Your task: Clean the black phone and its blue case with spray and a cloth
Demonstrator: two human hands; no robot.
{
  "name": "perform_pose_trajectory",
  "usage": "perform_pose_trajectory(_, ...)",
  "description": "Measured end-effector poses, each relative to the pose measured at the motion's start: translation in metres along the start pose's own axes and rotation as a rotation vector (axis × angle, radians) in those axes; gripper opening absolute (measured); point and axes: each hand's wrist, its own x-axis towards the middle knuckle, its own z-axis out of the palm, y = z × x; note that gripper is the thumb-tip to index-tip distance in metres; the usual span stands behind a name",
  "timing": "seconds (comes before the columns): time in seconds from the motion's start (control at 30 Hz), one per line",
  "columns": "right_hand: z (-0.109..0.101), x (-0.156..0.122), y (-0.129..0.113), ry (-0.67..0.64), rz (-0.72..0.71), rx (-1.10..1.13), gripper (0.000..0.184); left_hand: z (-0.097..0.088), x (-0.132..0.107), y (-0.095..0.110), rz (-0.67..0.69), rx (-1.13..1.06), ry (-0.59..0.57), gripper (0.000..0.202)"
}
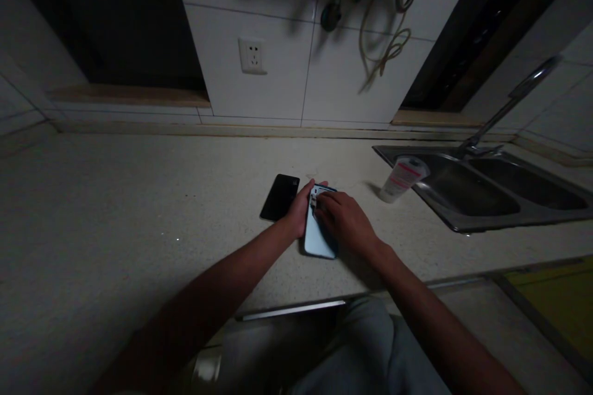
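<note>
A phone-shaped body with a pale blue face and dark edges lies on the counter in front of me. Small parts show near its top end, partly covered by fingers. Along its left edge, my left hand is closed around the upper side. My right hand reaches over from the right, fingers bent and pinched together at the top end; whatever is between them is hidden. Just left of my left hand lies a flat black phone-sized slab, partly behind that hand.
A clear plastic cup with pink print stands right of my hands, beside the steel double sink with its faucet. On the tiled wall are a socket, a hanging cord and pipe valves. The counter's front edge is close to me.
</note>
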Motion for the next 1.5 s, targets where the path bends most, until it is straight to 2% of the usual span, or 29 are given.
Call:
perform_pose_trajectory(0.2,0.002,0.000,-0.007,-0.038,-0.038,0.012,0.025,-0.004,0.001,0.000,-0.006,-0.024,-0.028,0.042)
perform_pose_trajectory(0.37,-0.005,-0.015,-0.013,-0.063,-0.135,0.018,0.026,-0.001,-0.002,0.000,0.014,-0.020,-0.009,0.040)
perform_pose_trajectory(0.57,-0.018,-0.039,-0.027,-0.171,-0.248,0.178,0.024,-0.003,-0.005,-0.002,0.067,0.011,-0.029,0.039)
perform_pose_trajectory(0.73,-0.032,-0.050,-0.015,-0.244,-0.277,0.066,0.021,-0.006,-0.003,-0.001,0.046,0.043,-0.045,0.039)
perform_pose_trajectory(0.9,-0.035,-0.045,0.001,-0.278,-0.347,-0.055,0.017,-0.004,-0.002,-0.002,0.055,0.047,-0.035,0.040)
perform_pose_trajectory(1.0,-0.031,-0.031,0.013,-0.212,-0.295,-0.110,0.020,-0.001,-0.002,-0.004,0.066,0.026,-0.028,0.040)
perform_pose_trajectory(1.2,-0.017,0.012,0.034,-0.075,-0.045,-0.156,0.020,0.004,-0.003,-0.008,0.092,0.071,-0.017,0.039)
perform_pose_trajectory(1.33,-0.006,0.030,0.020,-0.020,0.032,-0.135,0.022,0.004,-0.004,-0.007,0.072,0.048,-0.019,0.040)
perform_pose_trajectory(1.43,-0.002,0.030,0.007,-0.008,0.061,-0.072,0.026,0.003,-0.005,-0.005,0.039,0.048,-0.005,0.045)
perform_pose_trajectory(1.5,-0.001,0.025,0.002,0.000,0.068,0.003,0.028,0.003,-0.007,-0.004,0.062,0.056,-0.003,0.045)
